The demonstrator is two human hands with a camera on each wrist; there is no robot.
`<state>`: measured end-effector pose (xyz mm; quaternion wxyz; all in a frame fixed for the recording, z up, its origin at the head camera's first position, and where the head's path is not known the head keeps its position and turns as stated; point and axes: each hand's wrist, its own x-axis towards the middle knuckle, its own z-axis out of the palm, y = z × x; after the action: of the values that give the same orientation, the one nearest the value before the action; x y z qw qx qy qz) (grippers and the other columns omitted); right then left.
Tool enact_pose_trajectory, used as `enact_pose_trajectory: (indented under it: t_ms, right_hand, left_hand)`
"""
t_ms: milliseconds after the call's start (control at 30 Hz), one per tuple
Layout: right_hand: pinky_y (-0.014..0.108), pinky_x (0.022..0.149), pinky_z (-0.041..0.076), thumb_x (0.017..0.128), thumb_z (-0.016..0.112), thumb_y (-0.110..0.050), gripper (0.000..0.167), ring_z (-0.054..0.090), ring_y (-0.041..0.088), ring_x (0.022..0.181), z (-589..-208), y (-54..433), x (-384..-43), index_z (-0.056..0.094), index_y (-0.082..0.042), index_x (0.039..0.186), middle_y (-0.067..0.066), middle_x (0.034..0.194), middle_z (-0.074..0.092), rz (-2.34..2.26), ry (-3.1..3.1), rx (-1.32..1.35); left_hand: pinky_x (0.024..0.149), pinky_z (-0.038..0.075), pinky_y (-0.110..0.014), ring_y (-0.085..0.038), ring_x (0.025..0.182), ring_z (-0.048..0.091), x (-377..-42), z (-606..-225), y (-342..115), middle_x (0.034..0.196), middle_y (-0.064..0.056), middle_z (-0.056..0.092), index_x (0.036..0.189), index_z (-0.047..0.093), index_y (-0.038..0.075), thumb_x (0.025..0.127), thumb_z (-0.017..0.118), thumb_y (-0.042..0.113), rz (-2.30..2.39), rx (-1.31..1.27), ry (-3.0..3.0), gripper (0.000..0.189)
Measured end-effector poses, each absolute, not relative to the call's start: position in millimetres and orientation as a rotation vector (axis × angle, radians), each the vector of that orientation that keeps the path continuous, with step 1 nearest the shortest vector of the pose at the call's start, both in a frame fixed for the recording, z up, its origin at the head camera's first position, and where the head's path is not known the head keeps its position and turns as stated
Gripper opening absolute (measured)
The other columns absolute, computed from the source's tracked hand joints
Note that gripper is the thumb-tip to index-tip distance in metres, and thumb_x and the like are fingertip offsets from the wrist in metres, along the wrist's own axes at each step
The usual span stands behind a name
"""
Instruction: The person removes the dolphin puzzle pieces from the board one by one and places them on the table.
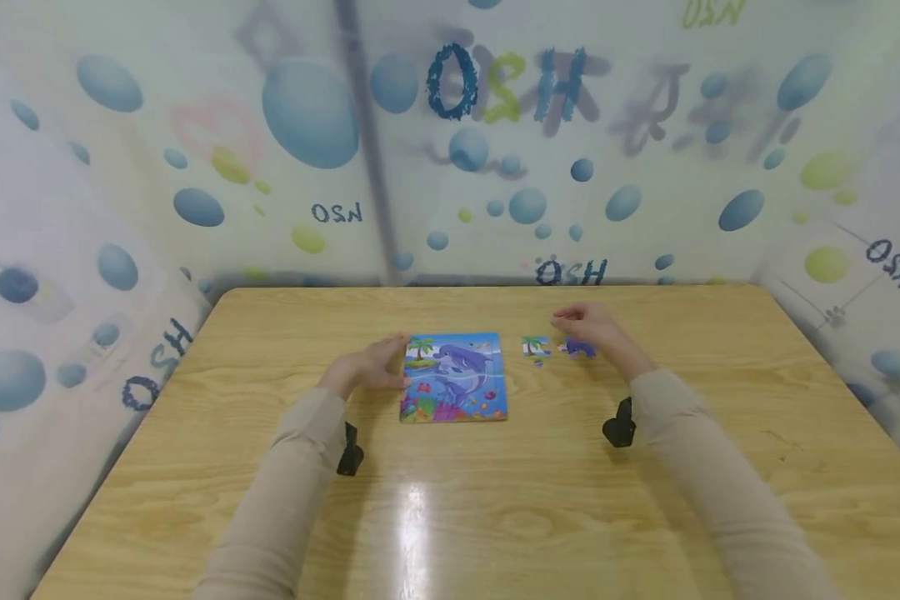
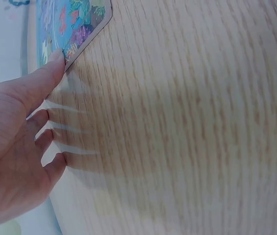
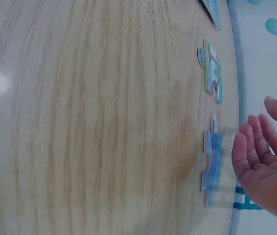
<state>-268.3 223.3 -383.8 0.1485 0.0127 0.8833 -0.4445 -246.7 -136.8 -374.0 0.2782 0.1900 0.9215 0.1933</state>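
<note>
A square dolphin picture puzzle lies flat on the table. At its left edge rests my left hand. In the left wrist view the thumb touches the puzzle's corner, and the other fingers are loosely bent beside it on the wood. My right hand hovers right of the puzzle, fingers loosely curved with nothing seen in them. Two loose puzzle pieces lie below and beside it: one with a palm tree, one with a purple-blue dolphin part, partly covered by the hand in the head view.
The wooden table reaches back to a fabric wall printed with bubbles and letters. Similar walls stand at left and right. A black wrist device hangs by the left cuff and another black device by the right.
</note>
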Motion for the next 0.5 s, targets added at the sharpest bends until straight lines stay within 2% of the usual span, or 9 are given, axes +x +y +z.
enact_pose_trajectory:
  t_ms: [300,500]
  right_hand:
    - [0.042,0.094,0.048,0.093,0.050,-0.028,0.045,0.052,0.034,0.114,-381,190,-269,0.048,0.001,0.128,0.023,0.129,0.051,-1.241,2.497,-0.122]
    - [0.038,0.087,0.050,0.091,0.055,-0.026,0.045,0.055,0.031,0.109,-380,168,-267,0.051,0.002,0.126,0.021,0.123,0.055,-1.174,2.522,-0.274]
  left_hand:
    - [0.115,0.007,-0.053,-0.039,0.141,0.003,-247,-375,-137,0.154,-0.017,0.000,0.148,0.007,0.008,0.090,0.056,0.027,0.513,0.486,2.470,0.078]
    - [0.115,0.007,-0.052,-0.038,0.141,0.002,-246,-375,-137,0.154,-0.017,0.000,0.148,0.007,0.008,0.090,0.057,0.026,0.524,0.485,2.469,0.078]
